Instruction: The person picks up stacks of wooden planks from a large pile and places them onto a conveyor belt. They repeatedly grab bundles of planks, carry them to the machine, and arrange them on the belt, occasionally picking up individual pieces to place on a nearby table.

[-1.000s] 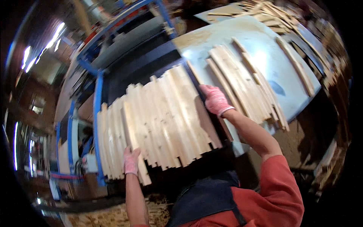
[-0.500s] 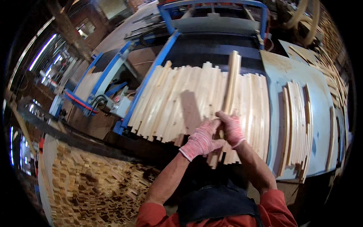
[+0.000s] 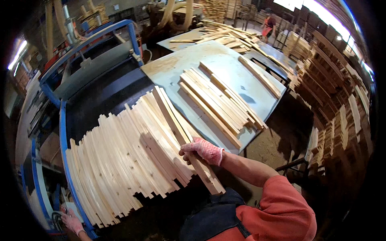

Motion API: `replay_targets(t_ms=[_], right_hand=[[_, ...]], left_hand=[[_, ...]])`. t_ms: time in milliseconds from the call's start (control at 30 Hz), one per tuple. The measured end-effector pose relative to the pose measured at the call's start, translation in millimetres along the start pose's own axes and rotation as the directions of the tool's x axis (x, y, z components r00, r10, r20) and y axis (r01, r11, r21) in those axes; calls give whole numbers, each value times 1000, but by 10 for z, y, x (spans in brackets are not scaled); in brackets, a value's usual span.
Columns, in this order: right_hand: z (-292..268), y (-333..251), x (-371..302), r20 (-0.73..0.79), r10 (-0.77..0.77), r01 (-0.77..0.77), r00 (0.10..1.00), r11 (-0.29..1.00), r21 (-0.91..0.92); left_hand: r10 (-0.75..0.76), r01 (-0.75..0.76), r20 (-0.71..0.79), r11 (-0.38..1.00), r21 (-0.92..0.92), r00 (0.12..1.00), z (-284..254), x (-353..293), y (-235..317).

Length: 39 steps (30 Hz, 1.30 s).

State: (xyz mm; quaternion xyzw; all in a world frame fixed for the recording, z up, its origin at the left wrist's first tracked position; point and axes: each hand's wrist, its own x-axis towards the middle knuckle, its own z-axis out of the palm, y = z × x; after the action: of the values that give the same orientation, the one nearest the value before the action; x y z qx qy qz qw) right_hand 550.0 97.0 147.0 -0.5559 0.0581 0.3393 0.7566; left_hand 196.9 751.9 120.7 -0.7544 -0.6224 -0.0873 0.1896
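My right hand, in a pink-and-white knit glove, is closed around a long wooden strip. The strip slants over the right end of a row of pale wooden strips, its near end sticking out past them toward my apron. Far off at the lower left, my gloved left hand is at a light grey control box beside the blue frame. Its fingers look stretched out at the box and hold nothing that I can see. Whether they press anything on it is too small to tell.
A pale blue-grey table to the right bears a batch of strips and a single strip apart. Loose boards lie beyond it. Stacked wood stands at the right. A person is in the background.
My view has turned to the right. My left hand has left the strips and reached out to the control box. My right hand now grips the long strip, which sits tilted over the row.
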Motion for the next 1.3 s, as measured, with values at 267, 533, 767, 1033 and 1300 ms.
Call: replay_targets(t_ms=[267,533,767,1033,1300], right_hand=[[-341,-177,-450,-31,-13,13,999,1000,-16],[-1714,-1020,-668,-275,-244,216,930,968,-128],[-3698,-1824,-284,-550,-344,8,761,853,-522],[-4966,-1532,-448,-399,-126,265,908,911,315],[-4918,-1000,-1373,-497,-293,503,817,782,367]], left_hand=[[148,-174,-278,982,-73,949,-82,-227,-163],[252,-395,-381,7,-919,890,-1095,-1767,1057],[644,-8,-240,-342,-940,726,-1833,-3585,2245],[874,408,-186,-385,-828,449,-2929,-4885,3674],[878,424,-87,138,-895,-471,-3912,-6426,4782]])
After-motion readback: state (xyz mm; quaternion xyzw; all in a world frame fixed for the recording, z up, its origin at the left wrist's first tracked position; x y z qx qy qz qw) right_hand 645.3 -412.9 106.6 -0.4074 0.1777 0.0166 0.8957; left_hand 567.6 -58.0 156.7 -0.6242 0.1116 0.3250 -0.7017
